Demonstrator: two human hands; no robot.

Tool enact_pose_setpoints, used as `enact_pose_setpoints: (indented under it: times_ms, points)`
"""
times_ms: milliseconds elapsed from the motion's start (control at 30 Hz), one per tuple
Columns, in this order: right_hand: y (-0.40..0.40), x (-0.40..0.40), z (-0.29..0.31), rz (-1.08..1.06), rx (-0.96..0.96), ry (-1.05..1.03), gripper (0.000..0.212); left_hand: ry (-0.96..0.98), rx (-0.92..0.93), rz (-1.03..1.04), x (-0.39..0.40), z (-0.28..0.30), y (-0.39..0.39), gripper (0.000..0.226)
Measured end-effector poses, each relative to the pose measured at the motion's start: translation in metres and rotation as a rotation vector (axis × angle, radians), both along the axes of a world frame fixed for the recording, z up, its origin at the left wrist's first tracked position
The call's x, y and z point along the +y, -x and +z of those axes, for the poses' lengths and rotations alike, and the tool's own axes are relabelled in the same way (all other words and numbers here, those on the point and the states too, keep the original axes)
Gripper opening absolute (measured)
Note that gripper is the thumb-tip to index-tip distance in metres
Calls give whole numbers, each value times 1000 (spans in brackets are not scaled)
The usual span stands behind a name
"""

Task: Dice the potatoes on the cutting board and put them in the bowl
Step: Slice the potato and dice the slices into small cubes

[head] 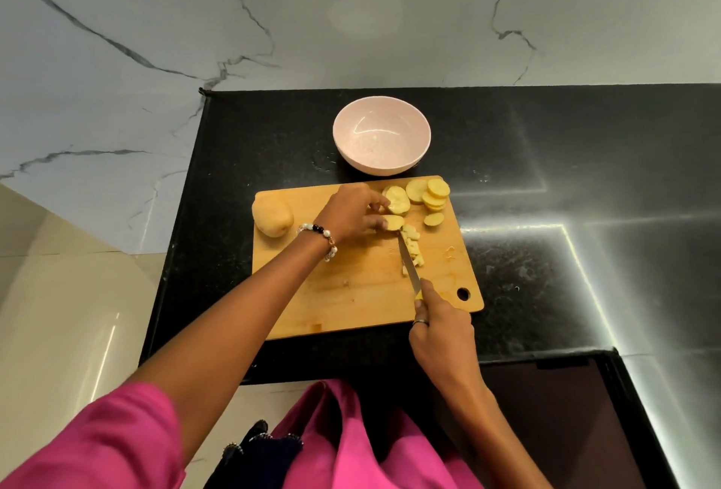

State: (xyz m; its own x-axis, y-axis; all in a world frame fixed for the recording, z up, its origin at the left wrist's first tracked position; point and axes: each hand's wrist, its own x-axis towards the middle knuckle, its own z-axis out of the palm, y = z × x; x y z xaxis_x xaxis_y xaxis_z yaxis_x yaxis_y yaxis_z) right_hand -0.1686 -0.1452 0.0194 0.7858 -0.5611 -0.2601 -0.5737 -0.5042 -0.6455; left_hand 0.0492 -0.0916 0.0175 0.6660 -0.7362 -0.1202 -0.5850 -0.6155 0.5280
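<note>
A wooden cutting board [351, 293] lies on the black counter. My left hand [347, 211] pinches a potato slice [393, 221] near the board's far side. My right hand [443, 326] grips a yellow-handled knife [409, 264], its tip touching that slice. Small diced potato pieces [412, 246] lie just right of the blade. Several round slices [427, 194] are stacked at the board's far right corner. One whole potato [272, 214] sits at the far left corner. Behind the board stands a pale pink bowl [381, 135] with nothing in it.
The black counter [546, 215] extends to the right of the board, with bright light reflections on it. A marble wall [351, 20] rises behind the bowl. The counter's left edge [175, 235] drops to a pale tiled floor.
</note>
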Motion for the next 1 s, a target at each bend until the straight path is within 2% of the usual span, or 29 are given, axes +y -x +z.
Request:
enact_pose_setpoints:
  times_ms: [167, 333, 433, 500, 600, 733, 900, 1000]
  points:
    - [4, -6, 5, 16, -3, 29, 46, 48, -49, -48, -4, -6, 8, 53]
    - [10, -2, 10, 75, -53, 62, 44, 97, -173, -67, -4, -16, 15, 29]
    - [10, 7, 5, 143, -27, 52, 46, 204, -167, 65, 3, -14, 17, 21]
    - [10, 10, -2, 164, -6, 56, 48, 263, -37, 239, 12, -12, 20, 20]
    - [10, 2, -11, 146, 10, 121, 50, 365, 330, 509, 27, -11, 27, 14]
    - [9, -16, -11, 89, 1, 143, 49, 427, 530, 675, 42, -15, 37, 14]
    - [-2, -8, -4, 147, -70, 130, 49, 414, 448, 710, 46, -19, 47, 22]
    - [-15, -2, -8, 159, -52, 133, 49, 276, 285, 654, 47, -25, 50, 29]
